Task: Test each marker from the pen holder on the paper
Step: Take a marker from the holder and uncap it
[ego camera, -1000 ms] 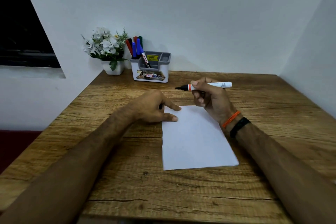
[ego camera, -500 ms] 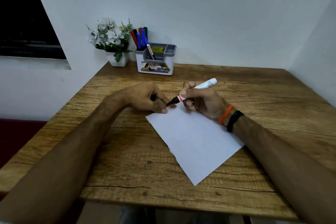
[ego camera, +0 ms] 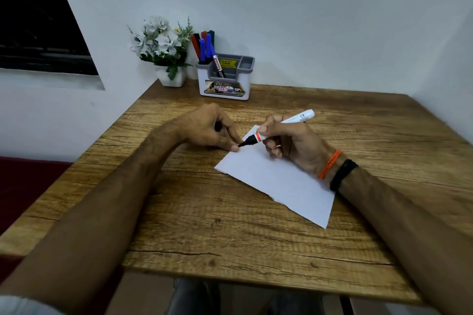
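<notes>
Head view: my right hand [ego camera: 289, 144] pinches the uncapped marker [ego camera: 277, 127], tip at the paper's [ego camera: 276, 181] far corner beside my left hand [ego camera: 210, 130], which pins it while curled round a dark cap. I'd drag lightly. Remaining markers [ego camera: 206, 46] wait in the holder [ego camera: 224, 79] at the desk's [ego camera: 230, 238] far-left corner.

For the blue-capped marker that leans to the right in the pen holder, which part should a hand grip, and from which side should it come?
Grip the blue-capped marker just below its cap, coming from above and the front. It leans out over the pen holder rim, so its upper barrel stands free, while the other markers crowd behind and to its left.
</notes>
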Action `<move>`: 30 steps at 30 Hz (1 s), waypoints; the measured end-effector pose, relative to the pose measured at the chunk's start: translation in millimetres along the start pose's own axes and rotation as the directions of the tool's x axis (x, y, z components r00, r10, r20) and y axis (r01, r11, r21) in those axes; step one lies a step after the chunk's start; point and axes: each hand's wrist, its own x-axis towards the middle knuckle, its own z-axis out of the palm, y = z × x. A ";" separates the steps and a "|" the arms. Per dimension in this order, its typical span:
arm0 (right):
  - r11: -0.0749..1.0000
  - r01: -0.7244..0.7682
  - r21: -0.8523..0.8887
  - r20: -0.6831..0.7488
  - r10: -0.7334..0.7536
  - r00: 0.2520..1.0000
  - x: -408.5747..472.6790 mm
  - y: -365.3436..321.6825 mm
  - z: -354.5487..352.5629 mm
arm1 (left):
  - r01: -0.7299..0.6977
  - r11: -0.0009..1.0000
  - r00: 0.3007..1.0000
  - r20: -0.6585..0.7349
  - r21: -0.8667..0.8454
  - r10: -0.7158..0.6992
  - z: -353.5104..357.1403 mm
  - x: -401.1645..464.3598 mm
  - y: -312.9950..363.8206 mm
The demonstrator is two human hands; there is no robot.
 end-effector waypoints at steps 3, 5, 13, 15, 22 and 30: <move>0.999 0.020 -0.042 0.001 -0.019 1.000 3.2 0.2 3.8 | -0.001 0.999 1.000 0.002 0.038 0.001 -0.2 -0.5 0.2; 0.996 0.030 -0.083 0.022 -0.029 0.999 6.0 -3.6 7.8 | 0.004 0.999 1.000 0.008 0.041 -0.005 -1.0 -0.3 0.5; 0.991 -0.010 -0.133 0.066 0.019 0.998 3.7 -1.9 26.7 | 0.002 0.999 1.000 0.000 0.048 -0.002 -4.1 0.2 -2.8; 0.983 0.007 -0.184 0.062 0.005 0.998 0.7 -0.1 29.1 | 0.008 0.999 1.000 -0.001 0.053 -0.008 -4.2 0.8 -4.7; 0.945 0.068 -0.319 0.018 -0.066 0.998 -2.9 4.8 37.4 | 0.040 0.997 0.999 0.015 0.061 -0.041 -3.8 2.7 -4.4; 0.904 0.116 -0.411 0.015 -0.121 0.993 -6.3 11.0 39.1 | 0.041 0.999 0.999 0.025 0.033 -0.042 -3.0 2.2 -4.1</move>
